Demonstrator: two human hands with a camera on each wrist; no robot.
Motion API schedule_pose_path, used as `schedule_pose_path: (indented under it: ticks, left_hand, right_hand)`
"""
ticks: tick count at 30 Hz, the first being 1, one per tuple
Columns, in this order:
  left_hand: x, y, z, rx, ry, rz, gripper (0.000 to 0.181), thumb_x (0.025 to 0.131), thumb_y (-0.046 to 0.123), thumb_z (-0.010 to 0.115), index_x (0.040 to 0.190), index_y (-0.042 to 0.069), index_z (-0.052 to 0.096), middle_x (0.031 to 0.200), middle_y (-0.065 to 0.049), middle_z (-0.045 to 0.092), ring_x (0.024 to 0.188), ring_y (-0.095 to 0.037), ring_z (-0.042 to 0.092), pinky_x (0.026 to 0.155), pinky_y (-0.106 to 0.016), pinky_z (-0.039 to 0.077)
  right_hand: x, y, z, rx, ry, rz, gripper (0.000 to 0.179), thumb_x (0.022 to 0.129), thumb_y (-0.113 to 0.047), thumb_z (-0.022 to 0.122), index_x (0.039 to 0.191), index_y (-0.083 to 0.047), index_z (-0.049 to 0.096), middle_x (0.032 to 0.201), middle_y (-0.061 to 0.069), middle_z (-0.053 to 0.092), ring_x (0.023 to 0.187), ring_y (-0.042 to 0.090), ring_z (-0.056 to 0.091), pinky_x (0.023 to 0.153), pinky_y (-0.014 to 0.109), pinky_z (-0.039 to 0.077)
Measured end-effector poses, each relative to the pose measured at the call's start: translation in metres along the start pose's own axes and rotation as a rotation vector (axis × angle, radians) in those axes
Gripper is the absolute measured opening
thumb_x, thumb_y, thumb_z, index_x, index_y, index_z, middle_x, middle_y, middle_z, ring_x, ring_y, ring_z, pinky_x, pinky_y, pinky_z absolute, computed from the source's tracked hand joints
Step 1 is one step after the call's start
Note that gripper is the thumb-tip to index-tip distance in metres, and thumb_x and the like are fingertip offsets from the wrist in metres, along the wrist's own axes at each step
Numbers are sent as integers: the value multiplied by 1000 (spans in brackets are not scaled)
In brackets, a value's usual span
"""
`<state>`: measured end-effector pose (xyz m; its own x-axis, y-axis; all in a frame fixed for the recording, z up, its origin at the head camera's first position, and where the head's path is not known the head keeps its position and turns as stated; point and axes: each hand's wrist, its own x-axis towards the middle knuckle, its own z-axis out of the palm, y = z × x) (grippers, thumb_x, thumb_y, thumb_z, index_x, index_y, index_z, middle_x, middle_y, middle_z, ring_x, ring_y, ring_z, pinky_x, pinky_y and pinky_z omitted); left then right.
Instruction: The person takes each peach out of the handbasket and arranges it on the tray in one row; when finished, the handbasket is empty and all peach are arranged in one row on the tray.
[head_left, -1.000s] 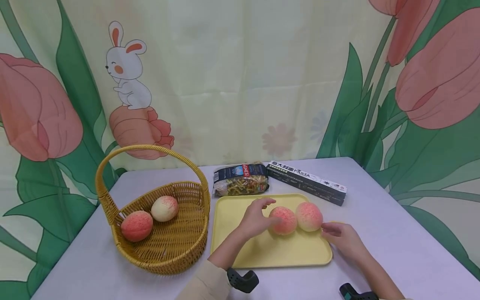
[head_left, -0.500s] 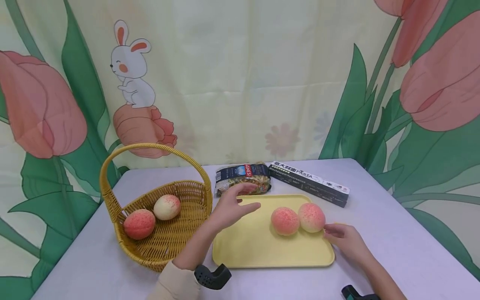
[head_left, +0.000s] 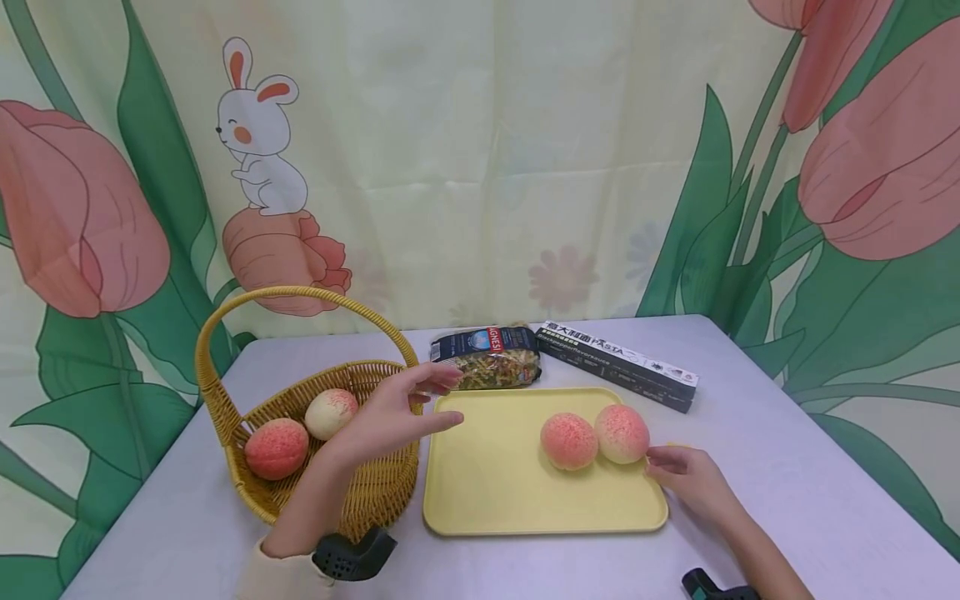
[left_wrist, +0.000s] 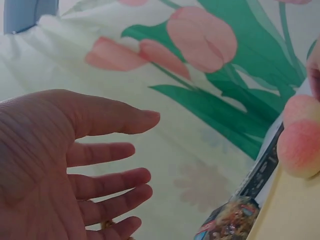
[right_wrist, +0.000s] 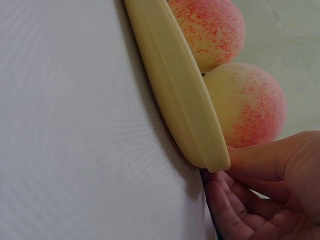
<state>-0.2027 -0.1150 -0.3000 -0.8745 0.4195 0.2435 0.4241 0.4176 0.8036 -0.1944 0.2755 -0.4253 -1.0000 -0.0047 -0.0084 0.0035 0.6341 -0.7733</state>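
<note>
A yellow tray (head_left: 487, 471) is steadied on a pale tabletop (head_left: 772, 433), its right rim clamped in a person's right grip (head_left: 692, 482); the thumb is set inside the rim and the fingers are curled outside, though exact fingertip contact is partly hidden. The left grip (head_left: 386, 421) is seen across the right side of a wicker basket (head_left: 384, 492), thumb and fingers spread apart, nothing held. The steadying of the tray is judged to be the step in hand. Should any fruit be handled next, a wide, rounded grasp and gentle pressure would seem to be called for from the left grip.

Two peaches, a pink peach (head_left: 569, 442) and a paler peach (head_left: 622, 434), are set side by side, touching, on the tray's right half. Their round, cream skins are stippled with coral blush. In the basket's left part, a deep-pink peach (head_left: 277, 450) marked by a seam is paired with a cream peach (head_left: 331, 413). The basket is woven in honey-coloured strands beneath a tall arched handle; the tray is smooth, shallow and round-cornered. Beyond it, a glossy, crinkled pasta bag (head_left: 497, 364) and a slim black pasta box (head_left: 618, 367) are laid flat before a tulip-printed cloth backdrop (head_left: 450, 125).
</note>
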Motion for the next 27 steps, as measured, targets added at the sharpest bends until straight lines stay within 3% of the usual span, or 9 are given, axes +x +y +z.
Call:
schedule_pose_path:
  ticks: [8, 11, 14, 18, 23, 27]
  left_hand:
    - [-16, -7, -29, 75, -113, 49, 45, 78, 26, 74, 118, 15, 57, 110, 3, 59, 103, -19, 54, 91, -44, 41]
    - [-17, -10, -47, 121, -163, 68, 47, 76, 27, 75, 117, 13, 57, 111, 1, 59, 104, -21, 54, 91, -45, 41]
    - [-16, -13, -62, 154, -182, 48, 50, 75, 29, 76, 117, 12, 57, 111, 0, 58, 105, -19, 53, 91, -45, 41]
    - [-10, -20, -76, 204, -144, 13, 53, 74, 30, 77, 119, 10, 56, 114, -1, 58, 108, -20, 51, 91, -46, 40]
    - [-1, -34, -86, 290, -51, -24, 53, 76, 24, 76, 121, 8, 54, 120, -8, 55, 114, -31, 45, 91, -49, 40]
    - [1, -49, -92, 328, -20, -77, 52, 77, 19, 75, 121, 5, 53, 122, -13, 53, 116, -35, 41, 92, -52, 38]
  right_hand:
    - [-2, -1, 0, -3, 13, -11, 37, 84, -10, 63, 111, 16, 55, 107, 28, 59, 97, 38, 58, 83, 47, 46]
    - [-2, -1, 1, 11, 16, -8, 37, 84, -9, 63, 111, 16, 55, 107, 27, 59, 97, 37, 59, 82, 46, 47]
    - [-2, 0, 2, 15, 19, -7, 37, 84, -9, 63, 111, 15, 55, 106, 27, 60, 96, 36, 59, 82, 45, 47]
    - [-2, 1, 2, 12, 18, -7, 38, 84, -10, 64, 111, 16, 55, 106, 27, 60, 95, 36, 59, 82, 46, 47]
    - [-1, 0, 1, 17, 16, 4, 38, 84, -10, 63, 111, 15, 55, 109, 27, 58, 96, 36, 59, 82, 46, 47]
    - [-1, 0, 2, 29, 17, -9, 36, 84, -9, 63, 110, 15, 56, 110, 28, 57, 96, 36, 59, 81, 44, 48]
